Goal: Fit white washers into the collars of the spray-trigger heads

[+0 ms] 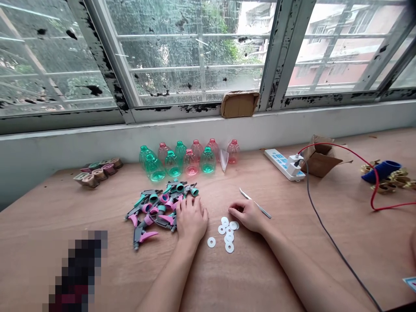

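My left hand point(191, 220) lies palm down with fingers stretched out, against the right side of a pile of spray trigger heads point(161, 209) in grey, pink and teal. Its fingertips touch the pile and cover part of it. My right hand point(248, 214) rests on the tabletop with its fingers curled in, and nothing shows in them. Just left of it, several flat white washers point(229, 237) lie in a loose, overlapping cluster, with a single washer point(211, 242) apart. A slim metal tool like a scalpel or tweezers point(259, 206) lies right behind the right hand.
Clear green and red bottles point(207, 161) stand along the wall with a small plastic bag point(224, 160). Small blocks point(99, 173) sit at left. A power strip point(282, 164), open cardboard box point(319, 159), cables point(316, 219) and a blue piece point(381, 171) among gold parts occupy the right.
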### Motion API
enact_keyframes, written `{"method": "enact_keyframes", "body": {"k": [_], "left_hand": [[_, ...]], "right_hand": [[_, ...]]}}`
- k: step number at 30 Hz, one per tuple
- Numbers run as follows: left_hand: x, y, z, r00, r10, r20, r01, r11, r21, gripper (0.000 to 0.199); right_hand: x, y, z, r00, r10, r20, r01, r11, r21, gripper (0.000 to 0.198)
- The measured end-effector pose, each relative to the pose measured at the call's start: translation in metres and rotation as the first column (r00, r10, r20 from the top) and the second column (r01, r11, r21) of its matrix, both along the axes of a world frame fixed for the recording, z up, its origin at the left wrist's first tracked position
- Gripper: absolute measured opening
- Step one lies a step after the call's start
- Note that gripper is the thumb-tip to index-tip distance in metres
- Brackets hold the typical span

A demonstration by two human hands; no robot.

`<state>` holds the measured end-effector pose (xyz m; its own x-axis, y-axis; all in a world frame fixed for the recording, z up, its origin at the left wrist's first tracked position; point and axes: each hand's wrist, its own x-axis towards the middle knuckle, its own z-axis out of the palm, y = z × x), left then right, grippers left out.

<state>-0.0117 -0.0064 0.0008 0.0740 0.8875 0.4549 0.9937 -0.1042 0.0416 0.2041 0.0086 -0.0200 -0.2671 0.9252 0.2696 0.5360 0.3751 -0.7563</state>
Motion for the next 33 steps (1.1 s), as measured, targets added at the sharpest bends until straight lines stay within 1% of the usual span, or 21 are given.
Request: {"method": "enact_keyframes", "body": {"k": [3,8,13,17,25,29,33], "left_hand": [[-0.002,0.002,-0.001,1.000,0.020,0.011,-0.021,1.000,0.005,0.040],[-0.007,0.008,0.003,0.997,0.071,0.010,-0.071,0.997,0.012,0.050],[-0.012,0.011,0.007,0.995,0.099,0.003,-0.099,0.995,-0.027,0.049],[-0.012,0.009,0.006,0.995,0.101,0.012,-0.101,0.995,-0.024,0.047],[-0.016,0.009,0.006,0.997,0.074,0.009,-0.074,0.997,0.027,0.044],[-0.020,0.009,0.008,0.999,0.053,-0.009,-0.053,0.999,-0.005,0.037],[-0.021,0.008,0.013,0.999,0.008,0.041,-0.009,1.000,0.002,0.036]], "right_hand": [[0.000,0.000,0.000,1.000,-0.007,0.002,0.007,1.000,0.000,0.018],[0.000,-0.001,0.001,1.000,-0.002,0.005,0.002,1.000,-0.007,0.018],[0.000,-0.001,0.002,1.000,-0.005,0.015,0.005,1.000,-0.011,0.019],[0.001,-0.002,0.002,1.000,0.007,0.023,-0.007,1.000,-0.005,0.019],[0.001,-0.002,0.000,1.000,0.014,0.009,-0.014,1.000,-0.002,0.018],[0.000,-0.002,0.002,1.000,0.000,0.023,0.000,1.000,-0.009,0.017],[0.000,-0.002,0.003,0.999,0.005,0.049,-0.005,1.000,-0.005,0.017]]}}
